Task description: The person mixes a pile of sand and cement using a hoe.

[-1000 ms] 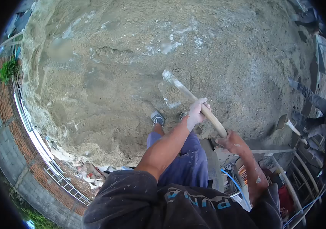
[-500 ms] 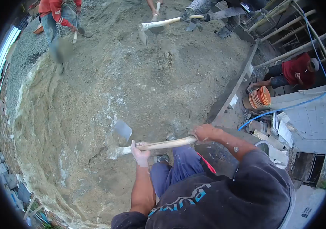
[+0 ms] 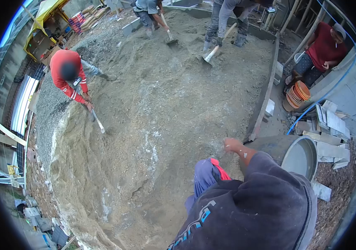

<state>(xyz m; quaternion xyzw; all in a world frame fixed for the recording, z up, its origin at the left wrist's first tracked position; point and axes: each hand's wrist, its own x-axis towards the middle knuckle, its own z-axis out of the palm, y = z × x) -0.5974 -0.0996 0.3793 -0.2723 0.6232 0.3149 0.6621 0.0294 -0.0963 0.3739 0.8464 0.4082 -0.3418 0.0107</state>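
Observation:
My right hand is closed in front of me, above the heap of sand. What its fingers hold, if anything, I cannot make out. My left hand is out of view, and no hoe shows near my body. A bent knee in blue trousers with a red cloth is below the right hand. Across the heap, a person in red grips a long-handled tool. Two other people work at the far side, one with a shovel, the other with a hoe.
A board edges the heap on the right. Beyond it stand stacked orange buckets and a seated person. A large drum lies close to my right arm, beside loose slabs. Gravel borders the left.
My view has swung up and left. The hoe held in both my hands and my left hand have left the picture. The person in red is bent lower; the far hoe has come down onto the sand.

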